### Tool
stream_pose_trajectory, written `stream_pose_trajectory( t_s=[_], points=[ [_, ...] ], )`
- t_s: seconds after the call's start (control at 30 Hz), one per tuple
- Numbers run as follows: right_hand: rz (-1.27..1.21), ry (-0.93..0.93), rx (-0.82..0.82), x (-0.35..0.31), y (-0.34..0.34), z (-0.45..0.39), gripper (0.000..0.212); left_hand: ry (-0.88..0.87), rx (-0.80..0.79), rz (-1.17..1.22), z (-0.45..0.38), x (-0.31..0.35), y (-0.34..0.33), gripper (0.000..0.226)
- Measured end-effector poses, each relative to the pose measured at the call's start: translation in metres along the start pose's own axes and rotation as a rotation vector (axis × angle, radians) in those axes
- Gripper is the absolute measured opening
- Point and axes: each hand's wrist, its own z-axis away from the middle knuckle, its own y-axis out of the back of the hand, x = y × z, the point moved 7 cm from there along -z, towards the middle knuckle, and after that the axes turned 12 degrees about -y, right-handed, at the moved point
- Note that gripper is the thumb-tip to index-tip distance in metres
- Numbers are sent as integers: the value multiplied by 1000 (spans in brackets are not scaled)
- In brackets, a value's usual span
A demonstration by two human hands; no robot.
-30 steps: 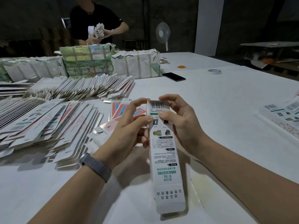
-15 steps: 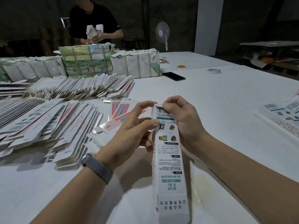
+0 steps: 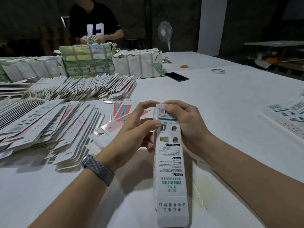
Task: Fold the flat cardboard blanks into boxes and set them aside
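Table: white top, fills most of the view.
Flat blanks: fanned rows along the left edge, running toward the far side.
Wrapped bundles: strapped paper packs in a row behind the blanks, toward the far edge.
Finished boxes: lying flat at the right edge.
Box: long, white, printed, held above the near edge of the table, its far end raised between both hands.
Left hand: thumb and fingers curled on the box's left side near the top.
Right hand: fingers curled over the top end by the barcode.
Phone: dark, beside the bundles.
Tape roll: toward the far right.
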Motion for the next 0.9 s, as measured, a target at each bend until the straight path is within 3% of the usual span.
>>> stream_pose_trajectory(
  t_s=[0.23, 0.37, 0.9],
  points=[
    [32, -65, -23, 4, -5, 3, 16, 24, -23, -28, 2, -2, 1, 50],
    [45, -67, -20, 3, -5, 2, 17, 30, -42, -27, 3, -4, -1, 43],
    [81, -12, 105, -1, 3, 2, 27, 82, -58, -74, 2, -12, 1, 54]
  ],
)
